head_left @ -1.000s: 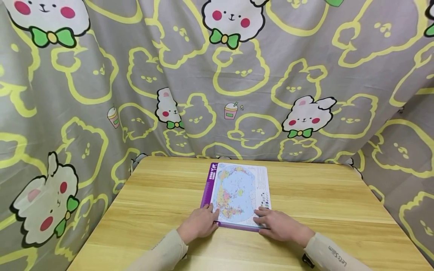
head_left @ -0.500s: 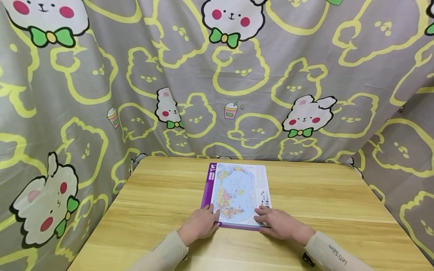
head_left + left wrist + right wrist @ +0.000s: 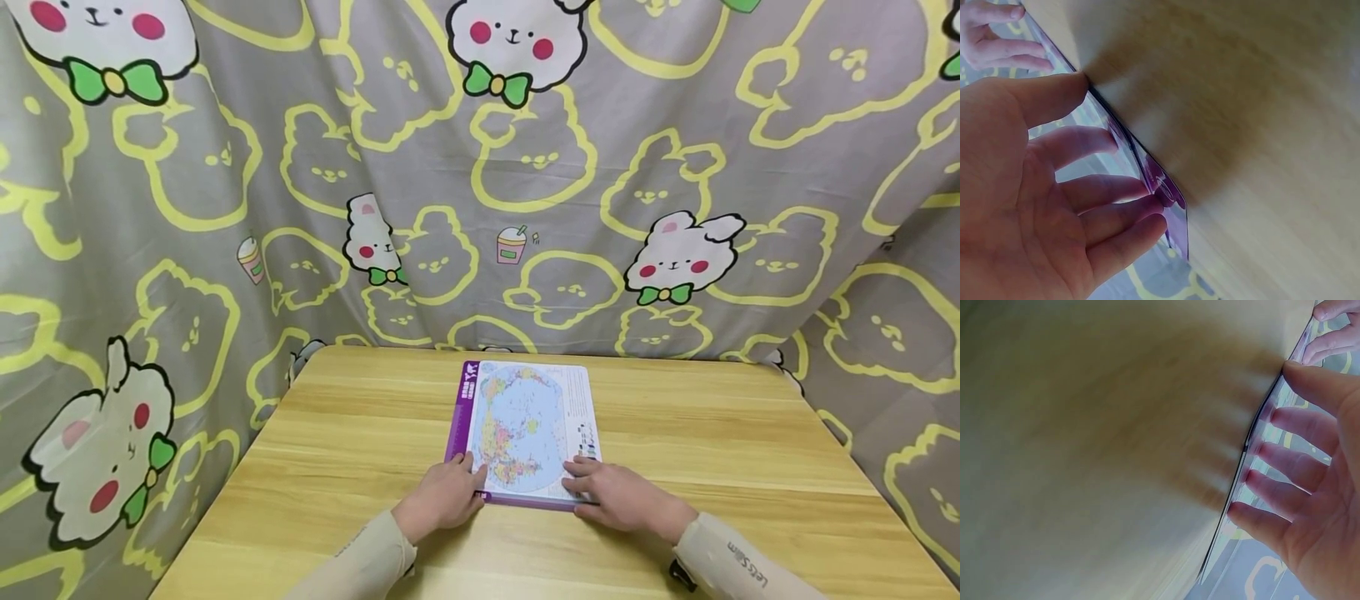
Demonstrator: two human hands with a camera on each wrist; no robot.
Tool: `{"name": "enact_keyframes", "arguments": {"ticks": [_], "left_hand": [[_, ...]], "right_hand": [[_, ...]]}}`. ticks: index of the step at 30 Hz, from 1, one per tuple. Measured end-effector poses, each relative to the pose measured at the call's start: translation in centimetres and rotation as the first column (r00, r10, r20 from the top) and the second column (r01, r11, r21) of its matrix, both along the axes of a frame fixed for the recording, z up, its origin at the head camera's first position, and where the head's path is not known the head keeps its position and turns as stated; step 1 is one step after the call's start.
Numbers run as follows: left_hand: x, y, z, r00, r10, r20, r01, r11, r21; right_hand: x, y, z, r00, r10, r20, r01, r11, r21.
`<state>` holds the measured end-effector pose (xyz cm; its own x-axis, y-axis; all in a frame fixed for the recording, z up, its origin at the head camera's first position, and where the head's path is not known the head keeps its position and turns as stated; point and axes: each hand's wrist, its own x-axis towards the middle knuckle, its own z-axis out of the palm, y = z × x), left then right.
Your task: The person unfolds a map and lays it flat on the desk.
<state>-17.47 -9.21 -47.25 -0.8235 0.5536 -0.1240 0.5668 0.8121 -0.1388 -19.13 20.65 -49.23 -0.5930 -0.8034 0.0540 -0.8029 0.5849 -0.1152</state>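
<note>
A glossy world map sheet (image 3: 528,429) with a purple border lies flat on the wooden table, turned sideways. At its near left corner rests my left hand (image 3: 442,493), fingertips on the purple edge and thumb at the near rim. My right hand (image 3: 621,497) touches the near right corner with fingers spread. In the left wrist view the left palm (image 3: 1035,200) shows, its fingers slightly bent against the sheet's surface. The right wrist view shows the right hand (image 3: 1319,487) with nearly straight fingertips touching the map and the thumb at its edge. Neither hand grips it.
The wooden table (image 3: 712,442) extends around the map on all sides. A grey curtain (image 3: 540,200) with yellow outlines and white rabbit faces hangs behind and at both sides of the table.
The map and both hands stay almost still. Since the earliest frame the map's near edge has shifted very slightly.
</note>
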Motion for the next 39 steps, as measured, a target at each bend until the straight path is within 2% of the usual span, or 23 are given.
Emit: {"name": "enact_keyframes", "arguments": {"ticks": [25, 39], "left_hand": [[-0.35, -0.15, -0.39, 0.999, 0.025, 0.028, -0.026, 0.999, 0.021], [-0.21, -0.31, -0.51, 1.000, 0.004, -0.005, -0.004, 1.000, 0.019]], "right_hand": [[0.10, -0.17, 0.28, 1.000, 0.009, -0.011, -0.009, 1.000, 0.002], [0.18, -0.19, 0.39, 1.000, -0.002, -0.003, 0.002, 1.000, 0.000]]}}
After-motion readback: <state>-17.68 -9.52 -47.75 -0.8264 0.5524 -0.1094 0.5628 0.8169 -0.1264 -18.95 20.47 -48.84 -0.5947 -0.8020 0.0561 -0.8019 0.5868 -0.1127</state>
